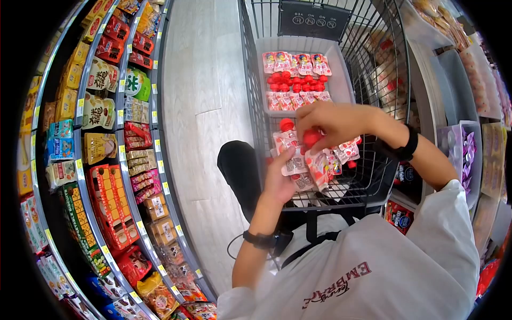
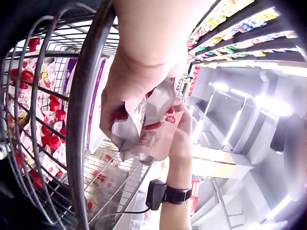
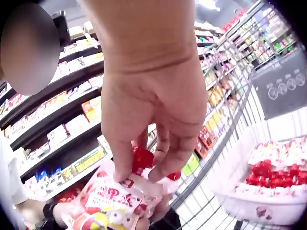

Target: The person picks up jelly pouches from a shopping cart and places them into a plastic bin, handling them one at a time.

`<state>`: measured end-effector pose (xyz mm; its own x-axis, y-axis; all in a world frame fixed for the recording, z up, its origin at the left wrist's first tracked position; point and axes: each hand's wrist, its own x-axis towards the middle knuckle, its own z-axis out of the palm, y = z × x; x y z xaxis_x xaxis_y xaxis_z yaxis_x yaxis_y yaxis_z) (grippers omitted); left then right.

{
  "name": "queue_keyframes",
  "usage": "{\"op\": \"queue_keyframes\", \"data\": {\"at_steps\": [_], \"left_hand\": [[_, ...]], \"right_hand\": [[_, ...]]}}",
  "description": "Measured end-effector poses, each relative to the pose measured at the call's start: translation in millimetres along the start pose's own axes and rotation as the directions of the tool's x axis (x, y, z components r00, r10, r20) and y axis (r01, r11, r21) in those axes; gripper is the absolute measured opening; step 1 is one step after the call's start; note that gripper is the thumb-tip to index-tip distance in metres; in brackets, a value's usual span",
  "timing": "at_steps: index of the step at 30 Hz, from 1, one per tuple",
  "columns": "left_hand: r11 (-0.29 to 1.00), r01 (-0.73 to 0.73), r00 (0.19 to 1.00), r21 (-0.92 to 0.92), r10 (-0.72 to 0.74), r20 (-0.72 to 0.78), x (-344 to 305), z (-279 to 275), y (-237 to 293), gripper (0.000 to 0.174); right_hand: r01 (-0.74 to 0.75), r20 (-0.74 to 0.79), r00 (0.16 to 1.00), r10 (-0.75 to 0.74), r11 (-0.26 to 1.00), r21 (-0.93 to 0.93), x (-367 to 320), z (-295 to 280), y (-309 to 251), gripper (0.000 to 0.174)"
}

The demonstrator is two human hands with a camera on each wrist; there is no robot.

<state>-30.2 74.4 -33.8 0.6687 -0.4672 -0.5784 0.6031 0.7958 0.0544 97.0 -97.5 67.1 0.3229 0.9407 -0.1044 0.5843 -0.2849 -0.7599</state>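
Note:
Over the near end of a shopping cart, my left hand [image 1: 280, 178] holds a white-and-pink drink pouch [image 1: 287, 140] with a red screw cap. My right hand [image 1: 338, 124] reaches across from the right, thumb and fingers around the red cap [image 3: 142, 159] of another pouch [image 3: 109, 195] with strawberry and cartoon print. The two pouches are side by side between the hands. In the left wrist view, silvery pouch backs [image 2: 158, 127] show beneath the left hand [image 2: 139, 72]. More pouches [image 1: 346, 150] lie loose in the cart below the right hand.
A translucent white bin [image 1: 341, 69] in the cart [image 1: 368, 201] holds rows of capped pouches [image 1: 298, 64]. Snack shelves [image 1: 125, 144] run along the left, past a pale floor strip [image 1: 194, 96]. Display bins [image 1: 474, 160] with packaged goods line the right.

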Motion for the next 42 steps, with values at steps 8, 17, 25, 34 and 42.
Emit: {"op": "queue_keyframes", "data": {"at_steps": [8,17,25,34,42], "left_hand": [[0.999,-0.006,1.000,0.036,0.006,-0.007,5,0,1,0.044],[0.999,-0.007,1.000,0.037,0.007,-0.006,3,0,0,0.047],[0.998,-0.026,1.000,0.054,0.026,-0.009,8,-6,-2,0.047],[0.997,-0.031,0.999,0.073,0.029,0.029,5,3,-2,0.046],[0.994,-0.047,0.998,0.100,0.044,0.036,5,3,-2,0.046]], "right_hand": [[-0.777,-0.192,0.528,0.828,0.561,0.286,-39,-82,134,0.014],[0.044,-0.056,0.124,0.991,0.051,0.998,34,-16,259,0.025],[-0.432,-0.241,0.104,0.965,0.262,0.863,71,24,283,0.024],[-0.641,-0.611,0.099,0.785,0.520,0.564,49,30,344,0.031],[-0.535,-0.254,0.323,0.912,0.397,0.746,33,30,339,0.019]]}}
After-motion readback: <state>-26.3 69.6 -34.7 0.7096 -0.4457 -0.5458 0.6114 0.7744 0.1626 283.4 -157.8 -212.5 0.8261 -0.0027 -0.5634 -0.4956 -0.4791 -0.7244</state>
